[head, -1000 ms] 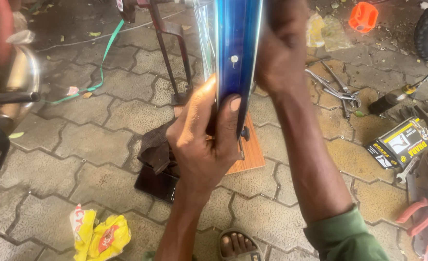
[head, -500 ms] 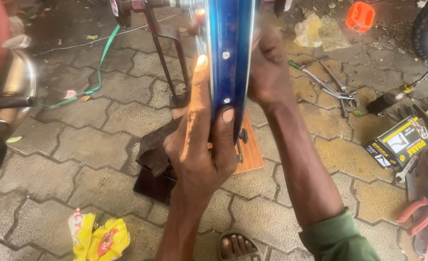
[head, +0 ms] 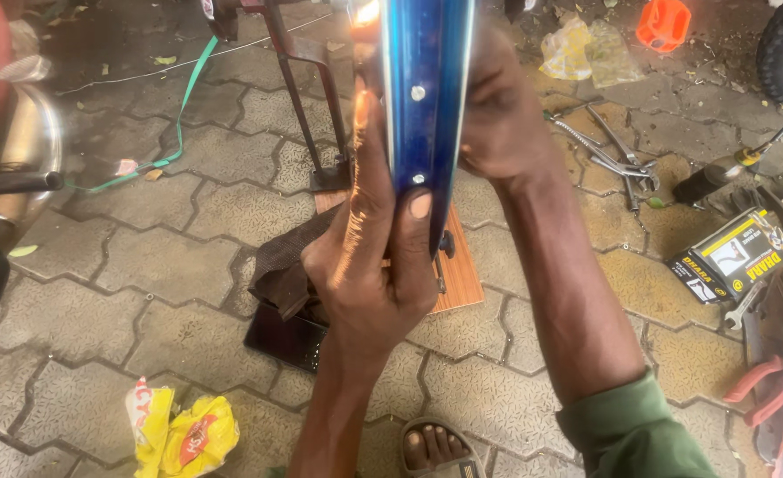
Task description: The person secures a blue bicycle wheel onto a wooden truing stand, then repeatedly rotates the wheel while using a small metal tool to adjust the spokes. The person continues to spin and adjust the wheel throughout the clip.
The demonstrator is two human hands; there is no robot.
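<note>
Head camera is looking down on both hands, which we are finding clamped on a blue wheel rim (head: 427, 97) held upright on its edge, its inner channel with the small spoke holes facing us. Our left hand (head: 374, 265) is gripping the rim from the near left side, its fingers (head: 420, 205) closed firmly around the metal with the thumb pressing flat on the channel. Our right hand (head: 497, 115) is gripping from the far right side, its fingers wrapped over the rim wall; their tips are hidden behind the metal. We are judging that the two opposed grips are steadying the rim so that it does not tip or turn.

Beneath the hands, a dark metal stand (head: 307, 97) is rising from an orange board (head: 460, 274) on the paved floor (head: 143, 265), with a dark cloth (head: 281, 274) lying just beside it. Loose hand tools (head: 613, 155) and a yellow-and-black box (head: 732, 257) are lying to the right, well apart from the rim. A yellow wrapper (head: 179, 434) is lying near left, and a sandalled foot (head: 435, 451) is showing at the bottom edge. A green hose (head: 183, 106) is trailing across the floor at left. Nothing is standing between hands and rim.
</note>
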